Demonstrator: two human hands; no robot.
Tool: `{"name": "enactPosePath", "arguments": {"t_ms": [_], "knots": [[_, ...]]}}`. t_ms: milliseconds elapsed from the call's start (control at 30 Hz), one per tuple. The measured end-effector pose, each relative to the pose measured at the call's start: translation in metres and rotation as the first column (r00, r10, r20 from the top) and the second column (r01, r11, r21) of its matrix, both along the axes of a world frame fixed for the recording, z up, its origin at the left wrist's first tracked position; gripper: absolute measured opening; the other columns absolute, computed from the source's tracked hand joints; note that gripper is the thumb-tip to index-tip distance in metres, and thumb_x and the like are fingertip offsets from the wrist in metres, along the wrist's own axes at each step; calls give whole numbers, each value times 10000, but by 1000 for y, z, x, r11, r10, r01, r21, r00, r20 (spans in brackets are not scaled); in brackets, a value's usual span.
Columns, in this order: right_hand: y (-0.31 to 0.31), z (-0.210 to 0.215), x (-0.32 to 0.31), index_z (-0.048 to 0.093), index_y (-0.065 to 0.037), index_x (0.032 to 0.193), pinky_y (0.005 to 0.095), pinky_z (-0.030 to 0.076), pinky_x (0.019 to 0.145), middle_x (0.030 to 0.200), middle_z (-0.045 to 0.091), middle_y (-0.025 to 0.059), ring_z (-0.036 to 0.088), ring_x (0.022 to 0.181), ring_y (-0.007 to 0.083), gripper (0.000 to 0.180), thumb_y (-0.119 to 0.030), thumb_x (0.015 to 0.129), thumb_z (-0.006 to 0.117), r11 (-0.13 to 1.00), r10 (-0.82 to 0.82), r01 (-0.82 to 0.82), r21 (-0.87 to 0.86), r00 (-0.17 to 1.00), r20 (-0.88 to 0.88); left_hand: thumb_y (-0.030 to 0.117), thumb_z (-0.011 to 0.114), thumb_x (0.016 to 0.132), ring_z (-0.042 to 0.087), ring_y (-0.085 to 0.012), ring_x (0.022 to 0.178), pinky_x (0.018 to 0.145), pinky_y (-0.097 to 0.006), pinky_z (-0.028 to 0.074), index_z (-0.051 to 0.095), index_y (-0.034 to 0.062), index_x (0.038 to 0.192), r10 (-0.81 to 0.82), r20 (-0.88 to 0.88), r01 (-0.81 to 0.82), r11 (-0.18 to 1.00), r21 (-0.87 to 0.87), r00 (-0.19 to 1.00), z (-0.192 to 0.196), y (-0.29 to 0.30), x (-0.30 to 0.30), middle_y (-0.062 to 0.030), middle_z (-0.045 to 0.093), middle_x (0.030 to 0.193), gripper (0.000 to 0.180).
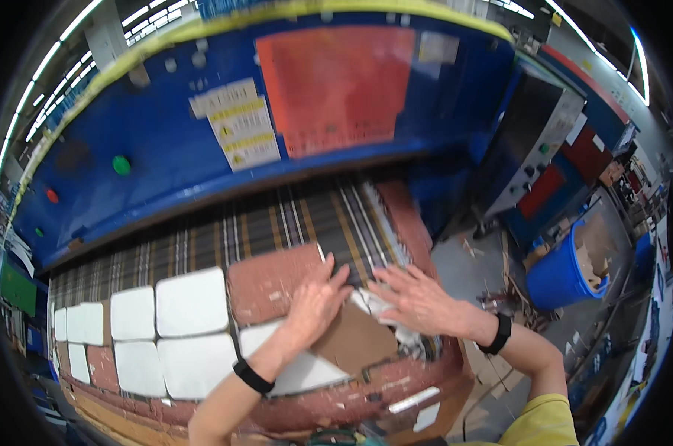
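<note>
My left hand (318,301) lies with fingers stretched over the inner edge of a reddish-brown opening (269,284) in plaid fabric (277,219). Opposite it, my right hand (418,299) is spread flat, its fingertips on crumpled white scraps (367,302) at the fabric's right end. Between and below the hands sits a brown board piece (358,342). It partly covers a white panel (299,372), which my left wrist also hides. Rounded white panels (191,303) lie in two rows to the left. Whether the right fingers pinch any scrap is hidden.
A big blue press machine (165,141) spans the far side, with a green button (121,165) on its front. A control box (529,141) stands at right. Beyond the bed's right end, a blue bin (567,271) holds brown scraps. White strips (414,400) lie on the near edge.
</note>
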State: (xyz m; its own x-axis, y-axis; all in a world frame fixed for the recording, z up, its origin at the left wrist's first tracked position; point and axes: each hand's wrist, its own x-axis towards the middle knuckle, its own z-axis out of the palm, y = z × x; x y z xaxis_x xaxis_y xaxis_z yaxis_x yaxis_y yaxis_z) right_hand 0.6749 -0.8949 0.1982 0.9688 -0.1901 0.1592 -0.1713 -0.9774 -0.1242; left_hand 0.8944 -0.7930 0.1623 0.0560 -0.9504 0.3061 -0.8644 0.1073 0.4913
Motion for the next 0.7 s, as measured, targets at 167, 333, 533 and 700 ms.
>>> {"name": "enactPosePath", "arguments": {"t_ms": [167,333,533,700], "knots": [[-52,85,25,594,11,1013,458,495,791,976,620,197,607,929,401,253,-193,874,649,943,36,-110,315,972,233,217,677,871,638,-446,986,820,-464,557,668,53,1160,-47,64,49,998,-28,997,21,9,4,-284,564,1277,333],[-114,202,75,495,85,1256,439,395,1057,1318,515,304,468,1268,442,466,-138,882,659,985,-140,167,49,589,796,248,659,881,649,-406,1010,826,-446,562,682,66,1140,7,129,-14,999,47,992,11,14,5,-256,602,1242,317],[-133,282,155,427,88,1340,432,336,1117,1427,404,316,389,1351,415,613,-289,904,635,980,-73,183,-75,690,720,278,608,916,650,-354,1053,846,-426,556,656,87,1184,-46,148,48,999,-11,988,-7,2,-1,-221,589,1282,333],[-110,289,216,461,65,1322,437,387,1069,1333,480,281,467,1275,398,574,-257,885,649,919,-116,317,-234,784,610,259,564,937,603,-340,1147,880,-404,540,590,85,1240,-31,234,26,999,24,972,-24,1,-3,-198,540,1334,351]]}}
